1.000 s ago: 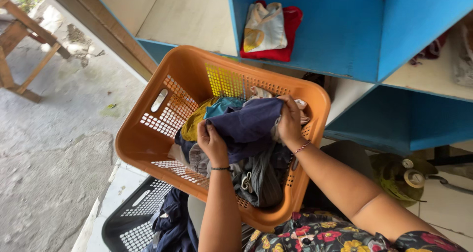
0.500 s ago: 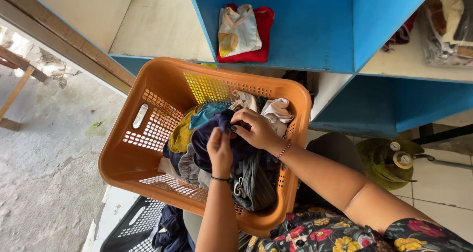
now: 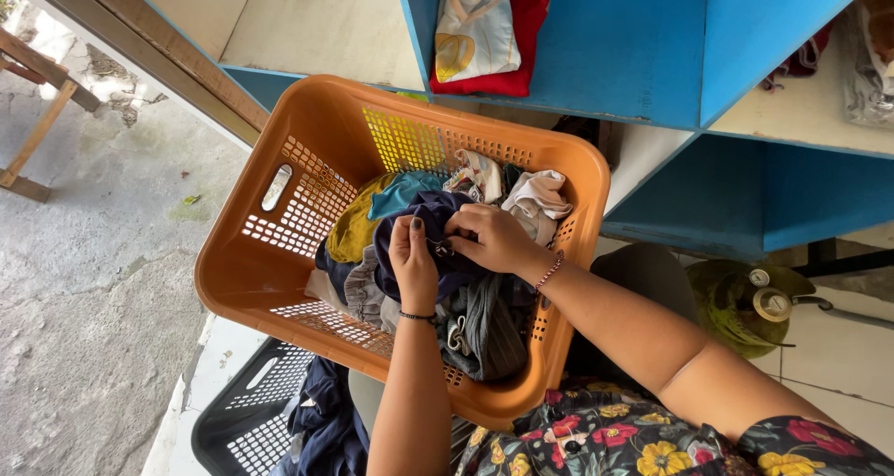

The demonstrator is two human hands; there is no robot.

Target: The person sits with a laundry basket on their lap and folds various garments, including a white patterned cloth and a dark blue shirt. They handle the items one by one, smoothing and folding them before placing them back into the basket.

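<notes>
A blue shelf unit (image 3: 577, 57) stands behind an orange laundry basket (image 3: 279, 280) full of clothes. On the pile, the left hand (image 3: 414, 262) and right hand (image 3: 494, 238) together pinch a navy garment (image 3: 438, 210).

Left grip (image 3: 413, 257), right grip (image 3: 491, 238) pinched together

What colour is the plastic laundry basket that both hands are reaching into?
Orange: the perforated plastic laundry basket shows best in the head view.
</notes>
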